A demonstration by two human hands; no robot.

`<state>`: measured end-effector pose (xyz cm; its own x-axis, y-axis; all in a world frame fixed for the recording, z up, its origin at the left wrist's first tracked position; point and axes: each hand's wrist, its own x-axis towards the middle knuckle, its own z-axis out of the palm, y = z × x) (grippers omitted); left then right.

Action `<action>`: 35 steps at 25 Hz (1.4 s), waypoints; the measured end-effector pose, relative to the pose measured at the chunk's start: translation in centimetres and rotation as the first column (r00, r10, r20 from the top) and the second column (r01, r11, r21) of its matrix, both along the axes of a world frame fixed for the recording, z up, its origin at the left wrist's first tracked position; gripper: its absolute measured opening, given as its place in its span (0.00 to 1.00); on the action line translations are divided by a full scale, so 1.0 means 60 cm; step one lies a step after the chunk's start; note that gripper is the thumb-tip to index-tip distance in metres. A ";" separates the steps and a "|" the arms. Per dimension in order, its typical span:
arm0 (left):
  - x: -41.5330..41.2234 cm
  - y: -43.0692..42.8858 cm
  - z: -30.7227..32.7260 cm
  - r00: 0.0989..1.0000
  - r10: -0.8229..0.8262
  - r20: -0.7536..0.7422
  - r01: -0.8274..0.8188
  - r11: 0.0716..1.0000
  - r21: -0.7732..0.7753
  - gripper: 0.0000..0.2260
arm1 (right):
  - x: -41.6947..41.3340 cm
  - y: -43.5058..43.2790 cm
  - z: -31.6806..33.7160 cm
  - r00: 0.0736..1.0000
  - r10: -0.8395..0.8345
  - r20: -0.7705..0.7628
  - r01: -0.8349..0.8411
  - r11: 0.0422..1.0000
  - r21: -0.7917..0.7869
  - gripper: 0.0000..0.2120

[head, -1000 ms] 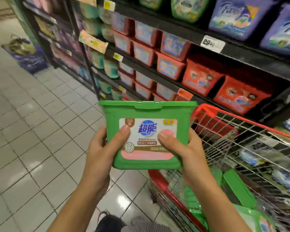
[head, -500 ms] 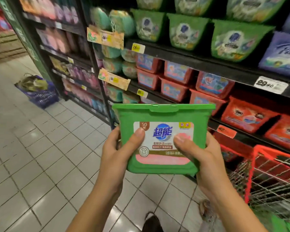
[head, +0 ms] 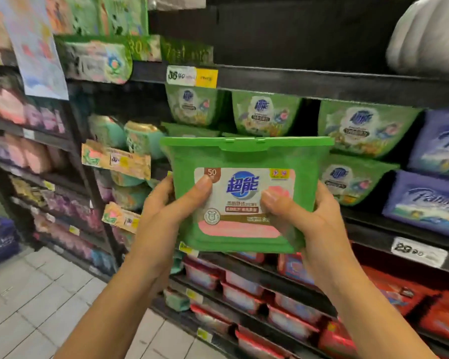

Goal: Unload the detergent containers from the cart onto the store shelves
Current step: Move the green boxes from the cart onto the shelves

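Centre of the head view, up at shelf height: green detergent container [head: 246, 154], lid closed, label facing the camera. Left hand [head: 163, 213] grasps its 9 o'clock side, thumb pressed on the label. Right hand [head: 322, 218] grasps the 3 o'clock side, thumb also on the label. Both hands are clamped on it, and it is in the air, resting on nothing.

Behind it, 12 to 2 o'clock: stacked green tubs [head: 266, 112] of similar look under a dark shelf [head: 322, 85]. Purple packs [head: 425, 203] at 3 o'clock, red tubs [head: 244, 291] at 6 o'clock on lower shelves.

The cart is not in view, so I can't tell how many remain. Judgement: this container is off the cart but not yet shelved. Setting it among the green tubs looks like the step left for it.
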<state>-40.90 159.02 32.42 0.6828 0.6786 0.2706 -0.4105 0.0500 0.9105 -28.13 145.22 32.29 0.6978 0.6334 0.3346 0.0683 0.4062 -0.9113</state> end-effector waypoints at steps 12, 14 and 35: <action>0.206 0.281 0.275 0.949 -0.303 0.087 0.236 0.865 0.443 0.13 | 0.171 0.223 0.257 0.905 -0.269 0.330 0.193 0.950 0.243 0.26; 0.250 0.321 0.327 0.947 -0.316 0.052 0.255 0.841 0.477 0.14 | 0.213 0.250 0.307 0.883 -0.292 0.369 0.226 0.951 0.212 0.26; 0.696 0.509 0.399 0.867 0.075 -0.492 0.210 0.842 0.498 0.13 | 0.626 0.410 0.404 0.803 -0.228 0.551 0.586 0.471 -0.659 0.20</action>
